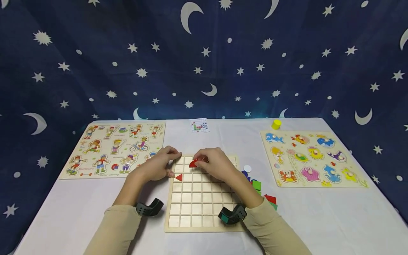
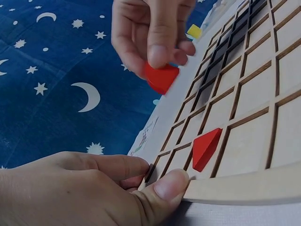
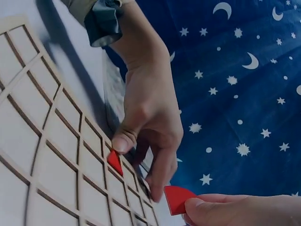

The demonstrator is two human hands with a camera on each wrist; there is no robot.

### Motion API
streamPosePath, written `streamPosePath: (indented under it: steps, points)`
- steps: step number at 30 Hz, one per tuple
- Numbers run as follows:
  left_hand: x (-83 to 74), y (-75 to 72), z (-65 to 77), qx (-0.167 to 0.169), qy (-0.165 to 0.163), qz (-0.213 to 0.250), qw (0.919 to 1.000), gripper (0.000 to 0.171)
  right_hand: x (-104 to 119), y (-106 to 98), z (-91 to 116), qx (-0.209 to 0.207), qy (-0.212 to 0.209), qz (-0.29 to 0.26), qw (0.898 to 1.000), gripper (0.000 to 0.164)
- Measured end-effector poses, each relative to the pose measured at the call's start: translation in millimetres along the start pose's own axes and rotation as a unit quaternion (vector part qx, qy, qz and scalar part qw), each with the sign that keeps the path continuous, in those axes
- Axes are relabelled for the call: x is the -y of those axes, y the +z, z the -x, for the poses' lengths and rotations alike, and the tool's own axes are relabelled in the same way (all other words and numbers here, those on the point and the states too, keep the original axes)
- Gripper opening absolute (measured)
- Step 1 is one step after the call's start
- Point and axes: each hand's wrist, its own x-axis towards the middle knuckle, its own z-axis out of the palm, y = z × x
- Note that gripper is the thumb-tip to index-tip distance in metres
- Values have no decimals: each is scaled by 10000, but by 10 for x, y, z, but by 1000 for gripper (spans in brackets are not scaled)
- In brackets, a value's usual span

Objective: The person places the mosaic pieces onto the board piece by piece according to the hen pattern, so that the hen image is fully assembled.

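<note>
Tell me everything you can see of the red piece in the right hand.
The red quarter-circle piece is flat-faced, with straight edges and a curved one; it looks like painted wood, though I can't be sure. The right hand pinches it, covering part of it, and holds it tilted above the far side of the wooden grid board.

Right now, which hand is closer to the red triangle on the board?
Left. The left hand grips the edge of the board beside the red triangle; the right hand is farther, above the board, pinching another red piece.
</note>
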Motion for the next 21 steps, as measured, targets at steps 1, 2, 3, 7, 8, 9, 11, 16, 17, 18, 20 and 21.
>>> streamPosePath:
  steps: [1,2,3,7,8,9,11,16,17,18,20,21]
  points:
    - [1,3,5,5,9,-15,10000,75,-2,29,-2,-3,44,-37,10000,8]
    - [2,3,9,7,23,-17,10000,75,-9,56,-3,-17,54,-64,10000,7]
    - [2,1,11,2,46,-22,10000,75,-18,79,-3,-38,73,-81,9999,7]
    - [-4,-20,7,21,47,30,10000,75,-46,138,-6,-157,77,-78,9998,7]
    - [-3,-27,7,26,40,40,10000,75,-43,145,-10,-158,73,-71,9998,7]
    - [-1,-33,6,32,24,43,10000,75,-38,155,-13,-163,61,-53,9998,7]
    - [5,-38,8,47,20,37,10000,75,-24,180,-16,-159,41,-16,9999,7]
    - [7,-45,14,32,93,-24,9999,75,-7,243,-18,-140,19,38,9999,8]
    - [4,-44,13,43,99,-23,9999,74,-9,253,-17,-143,15,57,9999,9]
    - [1,-43,12,51,105,-15,9999,74,-11,260,-16,-147,21,68,9999,9]
    - [-2,-42,7,61,112,-19,9999,74,-17,270,-19,-180,29,90,9998,9]
    - [-4,-43,3,49,121,-9,9999,75,-19,272,-22,-211,19,100,9997,9]
